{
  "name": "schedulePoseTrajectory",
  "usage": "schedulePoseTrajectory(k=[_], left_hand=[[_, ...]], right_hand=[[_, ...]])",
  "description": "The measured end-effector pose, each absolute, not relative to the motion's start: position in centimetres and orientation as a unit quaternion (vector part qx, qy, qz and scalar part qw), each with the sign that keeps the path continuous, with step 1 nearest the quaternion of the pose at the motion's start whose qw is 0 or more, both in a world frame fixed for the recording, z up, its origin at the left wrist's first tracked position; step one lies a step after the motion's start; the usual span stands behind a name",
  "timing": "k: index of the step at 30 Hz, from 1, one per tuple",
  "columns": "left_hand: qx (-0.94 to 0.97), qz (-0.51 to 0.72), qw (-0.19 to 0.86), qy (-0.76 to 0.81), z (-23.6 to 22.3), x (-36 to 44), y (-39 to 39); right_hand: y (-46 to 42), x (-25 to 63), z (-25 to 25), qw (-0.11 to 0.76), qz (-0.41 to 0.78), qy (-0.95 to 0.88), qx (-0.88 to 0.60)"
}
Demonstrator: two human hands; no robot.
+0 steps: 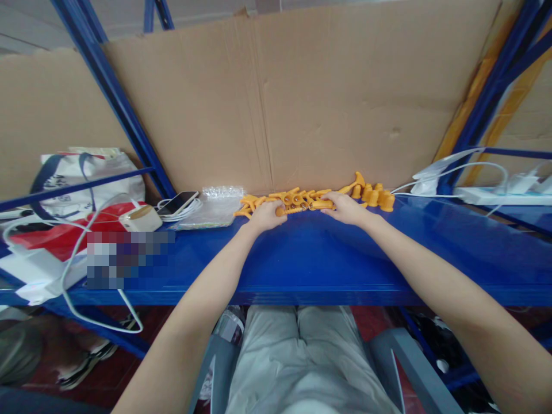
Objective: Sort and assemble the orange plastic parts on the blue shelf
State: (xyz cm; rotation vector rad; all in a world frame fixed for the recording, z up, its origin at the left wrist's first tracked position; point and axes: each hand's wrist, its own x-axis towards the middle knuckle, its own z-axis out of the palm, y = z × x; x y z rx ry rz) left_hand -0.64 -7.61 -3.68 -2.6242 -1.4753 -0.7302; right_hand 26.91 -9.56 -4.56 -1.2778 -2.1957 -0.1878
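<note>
A row of several small orange plastic parts lies along the back of the blue shelf, against a cardboard sheet. My left hand is curled, its fingers closed on an orange piece at the left of the row. My right hand is also closed, pinching the other end of an orange rod-like part that runs between both hands. More orange cone-shaped parts stand upright just right of my right hand.
A clear plastic bag, a phone with white cables and a small white device lie to the left. A red and white bag is further left. A white power strip with chargers is at the right.
</note>
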Motion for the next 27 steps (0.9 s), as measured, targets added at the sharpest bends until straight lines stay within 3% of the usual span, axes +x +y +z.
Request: schedulePoseTrajectory(k=[7, 19, 27], left_hand=[[-0.847, -0.243, 0.032, -0.472, -3.6, -0.4, -8.0], [-0.830, -0.257, 0.035, -0.494, -3.3, -0.3, -8.2], [-0.833, -0.270, 0.069, -0.479, -3.2, 0.1, -8.6]], right_hand=[[-9.0, 26.4, -4.8, 0.345, -0.039, -0.830, -0.437], [-9.3, 26.1, -4.8, 0.440, 0.238, -0.770, -0.396], [-9.6, 25.7, -4.7, 0.444, 0.252, -0.735, -0.447]])
